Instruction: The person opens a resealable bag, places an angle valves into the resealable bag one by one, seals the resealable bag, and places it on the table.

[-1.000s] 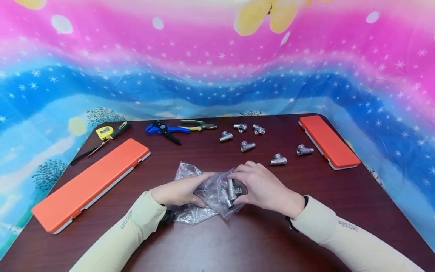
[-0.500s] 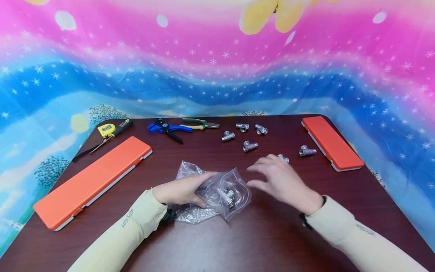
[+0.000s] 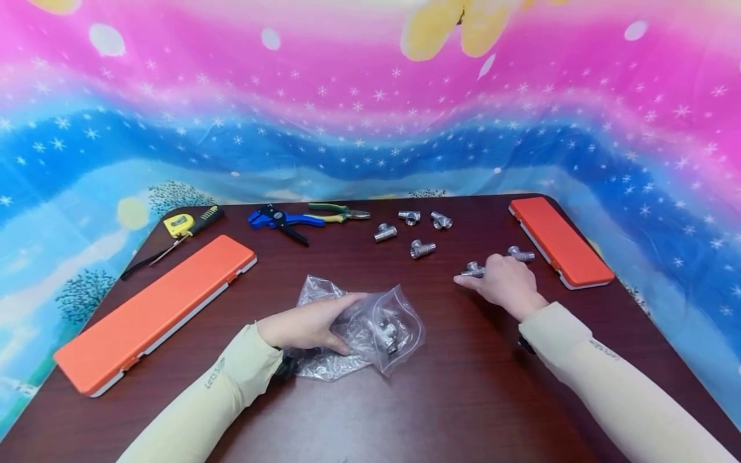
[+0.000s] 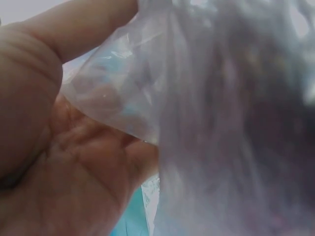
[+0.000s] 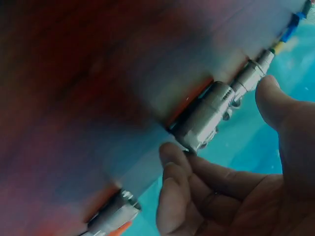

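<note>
My left hand (image 3: 307, 325) holds a clear zip-lock bag (image 3: 408, 315), its mouth gaping toward the right. Metal tee fittings (image 3: 386, 335) show through the plastic. Over on the right, my right hand (image 3: 511, 283) is at a silver tee pipe fitting (image 3: 471, 270) lying on the table, partly covered by the hand. In the right wrist view, thumb and fingers stand apart on either side of that fitting (image 5: 206, 115), fingertips right at its near end. The left wrist view is mostly filled by blurred bag plastic (image 4: 206, 123) beside the palm.
Several more tee fittings (image 3: 422, 249) lie toward the back, and another fitting (image 3: 521, 254) sits just beyond my right hand. Orange cases flank both sides, a long case (image 3: 156, 315) and a shorter case (image 3: 560, 241). Wire strippers (image 3: 283, 220), pliers (image 3: 341, 213) and a tape measure (image 3: 178, 224) lie behind.
My right hand has let go of a tee fitting in the bag, pulled out and moved right to a fitting on the table. The left hand has stayed on the bag.
</note>
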`<state>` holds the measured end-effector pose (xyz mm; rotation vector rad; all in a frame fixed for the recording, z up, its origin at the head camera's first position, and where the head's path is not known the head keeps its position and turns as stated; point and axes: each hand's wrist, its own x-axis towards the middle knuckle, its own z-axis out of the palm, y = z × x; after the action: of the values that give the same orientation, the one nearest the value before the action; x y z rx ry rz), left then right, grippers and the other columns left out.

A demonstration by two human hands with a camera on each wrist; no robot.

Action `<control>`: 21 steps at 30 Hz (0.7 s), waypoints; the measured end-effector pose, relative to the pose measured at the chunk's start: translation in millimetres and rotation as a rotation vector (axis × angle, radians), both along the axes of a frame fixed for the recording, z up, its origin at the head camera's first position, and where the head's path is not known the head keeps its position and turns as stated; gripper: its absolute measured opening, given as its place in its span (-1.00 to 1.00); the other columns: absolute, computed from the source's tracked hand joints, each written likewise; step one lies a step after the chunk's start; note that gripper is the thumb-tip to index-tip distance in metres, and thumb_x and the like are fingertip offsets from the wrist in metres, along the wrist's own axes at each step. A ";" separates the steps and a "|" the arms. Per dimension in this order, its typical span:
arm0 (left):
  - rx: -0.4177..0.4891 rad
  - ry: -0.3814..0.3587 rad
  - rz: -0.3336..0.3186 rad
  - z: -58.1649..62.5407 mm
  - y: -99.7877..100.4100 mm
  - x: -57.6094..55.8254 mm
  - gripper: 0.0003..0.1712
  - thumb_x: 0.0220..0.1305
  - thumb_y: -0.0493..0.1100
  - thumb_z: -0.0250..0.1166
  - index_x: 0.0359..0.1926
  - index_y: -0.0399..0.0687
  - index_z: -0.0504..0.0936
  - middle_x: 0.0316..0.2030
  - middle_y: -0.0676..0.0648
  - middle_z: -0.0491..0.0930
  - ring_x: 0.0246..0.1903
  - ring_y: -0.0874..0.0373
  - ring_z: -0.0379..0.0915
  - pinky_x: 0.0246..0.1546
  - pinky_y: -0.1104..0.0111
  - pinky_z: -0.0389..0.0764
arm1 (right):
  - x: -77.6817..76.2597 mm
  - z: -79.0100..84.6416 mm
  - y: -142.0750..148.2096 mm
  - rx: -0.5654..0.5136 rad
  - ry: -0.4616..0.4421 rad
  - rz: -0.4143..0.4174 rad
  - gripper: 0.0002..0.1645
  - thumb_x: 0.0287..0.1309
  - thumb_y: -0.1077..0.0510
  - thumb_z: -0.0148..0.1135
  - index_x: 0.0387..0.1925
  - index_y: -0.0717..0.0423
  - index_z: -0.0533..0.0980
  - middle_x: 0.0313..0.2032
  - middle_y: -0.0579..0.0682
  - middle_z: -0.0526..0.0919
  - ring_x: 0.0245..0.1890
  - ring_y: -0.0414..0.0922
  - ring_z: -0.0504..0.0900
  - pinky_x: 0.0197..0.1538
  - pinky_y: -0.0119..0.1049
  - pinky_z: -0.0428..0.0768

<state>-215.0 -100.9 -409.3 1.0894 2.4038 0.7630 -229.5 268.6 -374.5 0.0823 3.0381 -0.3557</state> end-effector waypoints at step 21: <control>0.021 -0.013 0.005 4.4 0.4 2.7 0.12 0.05 -0.17 0.57 0.52 -0.14 0.09 0.42 -0.14 0.25 0.37 0.05 0.18 0.33 0.14 0.27 | 4.4 10.3 -13.0 -0.120 0.109 0.199 -0.48 0.05 0.07 0.41 -0.05 0.37 0.57 -0.13 0.27 0.63 -0.20 0.12 0.59 -0.13 0.07 0.57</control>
<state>-212.3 -100.6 -404.9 1.0842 2.3938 0.7957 -225.1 255.6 -364.1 -0.2530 3.0856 -0.5398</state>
